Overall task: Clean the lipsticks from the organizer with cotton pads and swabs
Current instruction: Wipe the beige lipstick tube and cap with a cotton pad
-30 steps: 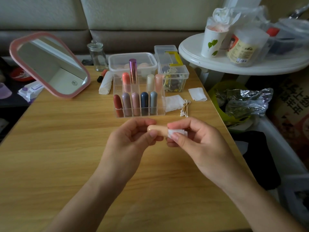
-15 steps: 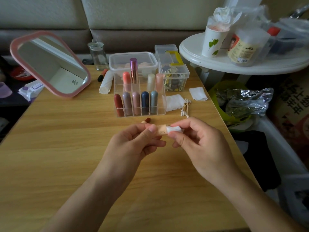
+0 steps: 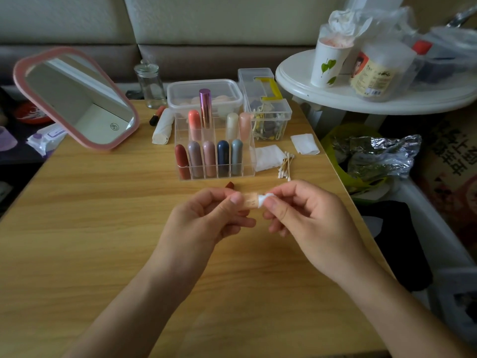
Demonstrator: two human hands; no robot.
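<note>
lipstick held between both hands, cotton pad at its end

light wooden table point(image 3: 77, 228) fills most of the view. a pink-framed rounded mirror point(image 3: 77, 99) stands tilted at its far left. the clear acrylic organizer point(image 3: 249, 151) sits at the far middle, with capped lipsticks upright in its compartments: five in the front row, four behind. nearer, above the tabletop, the left hand point(image 3: 204, 220) curls thumb and fingers round a peach-coloured lipstick tube point(image 3: 249, 200), which lies roughly level between the two hands. the right hand point(image 3: 307, 218) pinches a small folded white cotton pad point(image 3: 263, 198) against the tube's right end. a dark red tip point(image 3: 229, 185) shows just beyond the left fingers; it may be the tube's bullet, though the fingers hide the join. a loose bunch of wooden-stemmed cotton swabs point(image 3: 285, 165) lies just right of the organizer, beside a flat white pad point(image 3: 268, 157).
</note>
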